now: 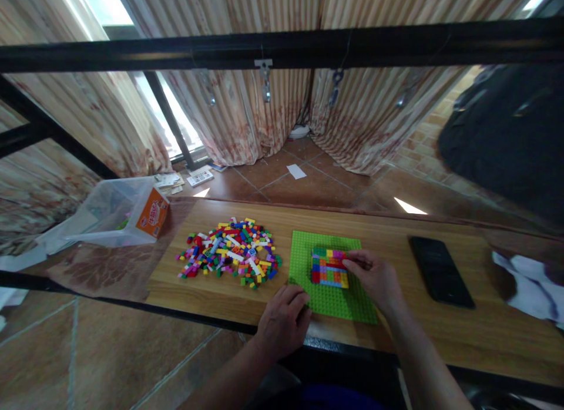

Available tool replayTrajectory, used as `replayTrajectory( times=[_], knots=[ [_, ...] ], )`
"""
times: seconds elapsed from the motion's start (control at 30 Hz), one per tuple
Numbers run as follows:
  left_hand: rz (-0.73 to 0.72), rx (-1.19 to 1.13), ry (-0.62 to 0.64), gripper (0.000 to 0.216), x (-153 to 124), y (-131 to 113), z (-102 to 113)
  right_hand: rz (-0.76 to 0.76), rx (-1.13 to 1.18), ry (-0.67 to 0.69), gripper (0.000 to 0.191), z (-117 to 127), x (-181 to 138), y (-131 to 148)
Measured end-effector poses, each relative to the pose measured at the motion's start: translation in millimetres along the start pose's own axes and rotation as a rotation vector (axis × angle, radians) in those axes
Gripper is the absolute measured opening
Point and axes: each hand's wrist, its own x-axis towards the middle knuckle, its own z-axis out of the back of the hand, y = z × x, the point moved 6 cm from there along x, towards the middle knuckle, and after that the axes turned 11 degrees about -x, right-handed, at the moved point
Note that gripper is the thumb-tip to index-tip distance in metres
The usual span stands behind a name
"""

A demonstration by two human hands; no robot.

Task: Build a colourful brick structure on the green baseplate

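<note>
On the table lies a green studded baseplate (304,245). A flat block of multicoloured toy bricks (329,275) is built up near its middle. My right hand (372,278) reaches in from the right, thumb and forefinger pinched on a red brick (339,262) at the block's right side. The fingertips partly cover that brick. My left hand (284,319) is curled over the near left corner of the baseplate, fingers bent against it; their undersides are hidden. To the left spreads a pile of loose toy bricks (233,251) in many colours.
A clear plastic tub (110,222) with an orange label stands at the table's left end. A black phone (440,272) lies to the right, with crumpled white paper (529,286) beyond it. A dark bar (282,46) with hanging clips crosses above the table.
</note>
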Motion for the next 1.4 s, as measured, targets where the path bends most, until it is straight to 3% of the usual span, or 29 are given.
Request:
replayTrajectory(
  times=[0.2, 0.63, 0.87, 1.03, 1.17, 1.4],
  knots=[
    [0.005, -0.006, 0.014, 0.020, -0.4, 0.7, -0.7, 0.044, -0.046, 0.062, 0.030, 1.8, 0.3, 5.5],
    [0.011, -0.021, 0.023, 0.019, 0.0, 0.9, -1.8, 0.020, -0.108, 0.029, 0.029, 3.2, -6.0, 9.0],
    [0.024, -0.029, 0.025, 0.021, -1.4, 2.0, -2.7, 0.086, -0.179, 0.051, 0.033, 0.3, -6.1, 16.5],
    [0.018, -0.020, 0.023, 0.019, -0.5, 1.1, -2.2, 0.070, -0.321, -0.073, 0.035, -4.1, -16.9, 23.5],
    [0.010, -0.015, 0.020, 0.020, -0.2, 0.4, -2.0, 0.142, -0.389, -0.186, 0.038, -4.8, -23.8, 31.7],
    [-0.003, -0.023, 0.019, 0.018, 1.0, -0.9, -1.0, 0.119, -0.426, -0.209, 0.034, 3.1, -29.9, 33.5]
  ],
)
